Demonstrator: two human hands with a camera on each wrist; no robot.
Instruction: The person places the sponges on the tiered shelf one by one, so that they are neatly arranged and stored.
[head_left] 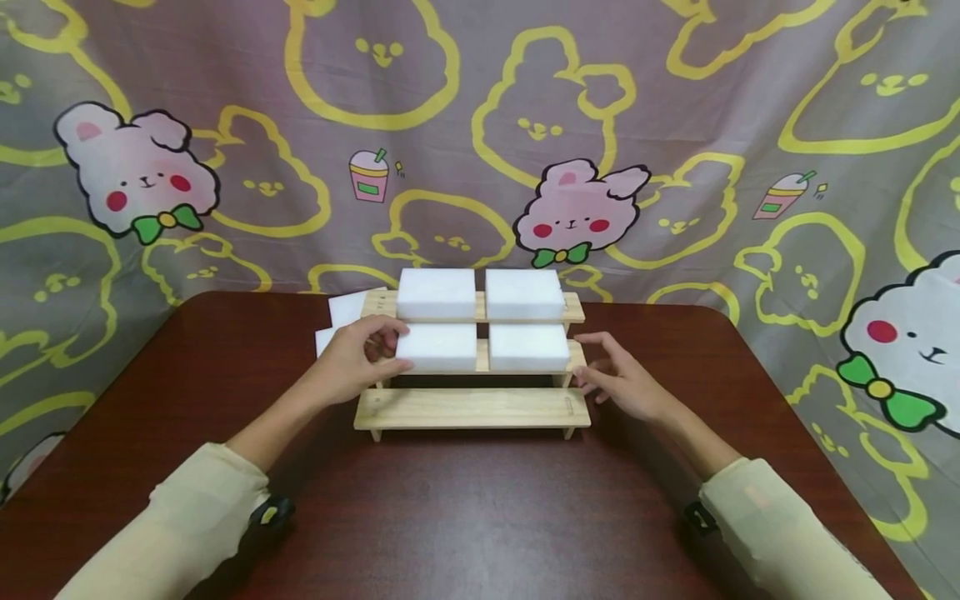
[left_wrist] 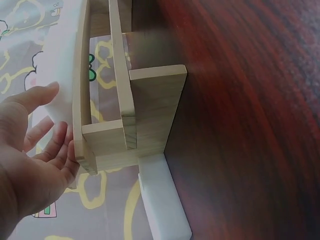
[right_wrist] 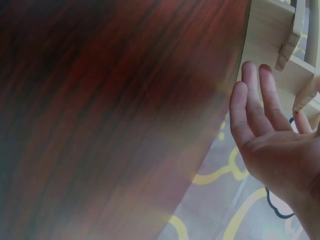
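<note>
Left hand (head_left: 350, 358): its fingers are bending part-way round the left end of a white block (head_left: 437, 347); the thumb is resting at the front corner, the forefinger at the back one, so it seems to me they are pinching it lightly.
Block: it is sitting on the middle shelf (head_left: 482, 357) of a wooden rack (head_left: 465, 408), just right of the left fingers and well apart from the right ones.
Right hand (head_left: 626, 383): its fingers are standing open and holding nothing, thumb and forefinger lying close by the shelf's right end; I cannot tell whether they are touching the wood.
Second block (head_left: 529, 347): it is lying between the first block and the right fingers.
Upper blocks (head_left: 437, 293): this pair is resting on the top shelf (head_left: 378, 304), beyond both sets of fingers.
White pieces (head_left: 347, 309): these are showing just beyond the left knuckles, beside the rack.
Weight: the block is looking like foam, so probably very light, sliding at a nudge.
Stiffness: it is likely keeping its shape under a gentle pinch, but denting under a hard one.
Best hold: the front and back faces near the left end, where those fingers are already sitting.
</note>
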